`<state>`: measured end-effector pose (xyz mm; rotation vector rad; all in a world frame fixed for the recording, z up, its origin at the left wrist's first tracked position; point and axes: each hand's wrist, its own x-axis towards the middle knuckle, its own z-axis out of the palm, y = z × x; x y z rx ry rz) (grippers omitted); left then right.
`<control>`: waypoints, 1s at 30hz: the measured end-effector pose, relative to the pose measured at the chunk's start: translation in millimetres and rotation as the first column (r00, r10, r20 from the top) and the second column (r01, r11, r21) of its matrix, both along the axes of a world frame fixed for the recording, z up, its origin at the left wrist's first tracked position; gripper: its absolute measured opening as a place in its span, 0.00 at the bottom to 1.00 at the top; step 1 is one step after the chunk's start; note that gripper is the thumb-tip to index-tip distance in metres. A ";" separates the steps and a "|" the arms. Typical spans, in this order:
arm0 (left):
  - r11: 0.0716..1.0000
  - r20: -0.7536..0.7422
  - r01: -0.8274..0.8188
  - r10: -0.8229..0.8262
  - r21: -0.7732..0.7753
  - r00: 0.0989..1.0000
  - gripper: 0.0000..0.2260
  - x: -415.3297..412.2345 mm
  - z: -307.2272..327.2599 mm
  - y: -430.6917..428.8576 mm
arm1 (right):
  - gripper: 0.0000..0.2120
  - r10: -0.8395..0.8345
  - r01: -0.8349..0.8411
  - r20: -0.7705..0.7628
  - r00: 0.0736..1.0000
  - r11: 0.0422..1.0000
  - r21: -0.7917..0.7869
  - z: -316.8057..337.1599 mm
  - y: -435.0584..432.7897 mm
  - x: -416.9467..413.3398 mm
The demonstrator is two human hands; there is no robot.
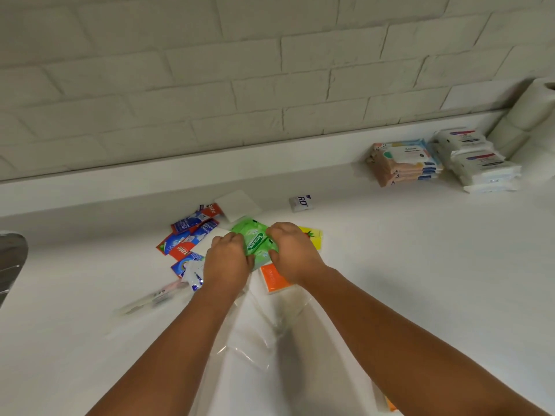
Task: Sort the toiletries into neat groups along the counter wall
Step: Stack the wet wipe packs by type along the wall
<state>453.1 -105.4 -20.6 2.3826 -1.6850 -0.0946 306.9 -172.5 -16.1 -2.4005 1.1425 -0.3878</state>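
Gripping green wipes pack (255, 241) w/ both hands: left hand (226, 259) and right hand (289, 250) pinch its sides, fingers curled, mid-counter (420, 265). Toothpaste sachets (189, 235) lie just left; wipes stacks (402, 162) sit at back edge, right.

Two wipe-pack stacks (404, 162) (477, 160) sit side by side at the table's (420, 265) back edge, right; sachets (189, 235) lie mid-table, left.

Head view, single camera: worn high, angled forward and down, close over white counter (405, 265); brick wall (210, 70) at 12 o'clock; forearms entering from 6 o'clock.
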 end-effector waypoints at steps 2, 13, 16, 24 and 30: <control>0.998 0.078 0.012 -0.016 0.060 0.997 0.10 1.3 4.2 -2.6 | 0.22 0.013 -0.015 -0.046 0.999 0.999 -0.035 -0.7 -3.4 11.3; 0.989 -0.160 0.031 -0.054 -0.141 0.986 0.13 20.5 43.3 2.2 | 0.13 -0.008 0.000 0.224 0.975 0.999 0.035 6.3 -21.3 32.2; 0.980 -0.413 -0.059 -0.026 -0.192 0.910 0.13 20.9 52.7 -0.7 | 0.10 -0.034 -0.006 0.294 0.955 0.991 0.132 14.4 -29.0 22.2; 0.951 -0.750 -0.238 0.010 -0.198 0.662 0.02 18.5 53.8 -34.5 | 0.08 -0.330 0.046 0.547 0.769 0.883 0.468 24.1 -65.7 -17.1; 0.994 -0.590 -0.094 0.049 -0.046 0.806 0.09 -1.7 56.0 -48.2 | 0.06 -0.433 -0.008 0.575 0.694 0.794 0.608 21.2 -88.3 -48.9</control>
